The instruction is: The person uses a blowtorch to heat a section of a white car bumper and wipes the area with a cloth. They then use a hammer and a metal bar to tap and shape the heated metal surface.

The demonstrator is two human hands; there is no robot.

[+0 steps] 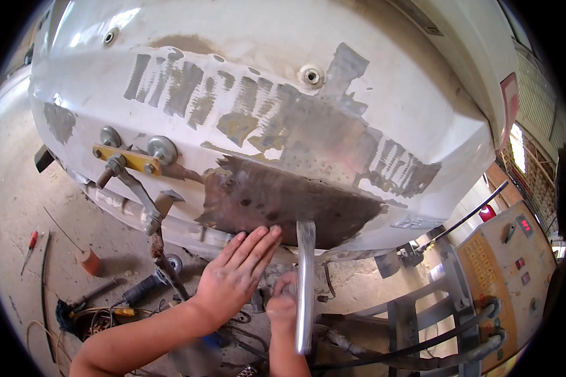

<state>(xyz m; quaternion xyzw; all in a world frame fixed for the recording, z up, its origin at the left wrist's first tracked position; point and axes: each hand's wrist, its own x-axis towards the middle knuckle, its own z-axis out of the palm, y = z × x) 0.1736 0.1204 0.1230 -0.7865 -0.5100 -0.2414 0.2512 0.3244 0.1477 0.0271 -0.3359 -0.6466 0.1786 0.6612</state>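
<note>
A white car body panel point(415, 81) carries grey sanded streaks and a dark bare-metal patch point(277, 201) with a ragged edge. My left hand point(236, 270) is open, fingers stretched out, its fingertips at the lower edge of that patch. A shiny flat metal bar point(304, 289) stands in front of the panel, its upper end at the patch's lower edge. Right behind and beside it, my right hand point(282, 300) is closed, apparently on the bar. The bar hides part of this hand, so the grip itself does not show.
A yellow bracket point(116, 158) with metal discs and a clamp is against the panel at left. An angle grinder point(144, 288), a red screwdriver point(30, 248) and cables lie on the floor. At right stands a machine with a control panel point(503, 267) and thick black cables point(415, 349).
</note>
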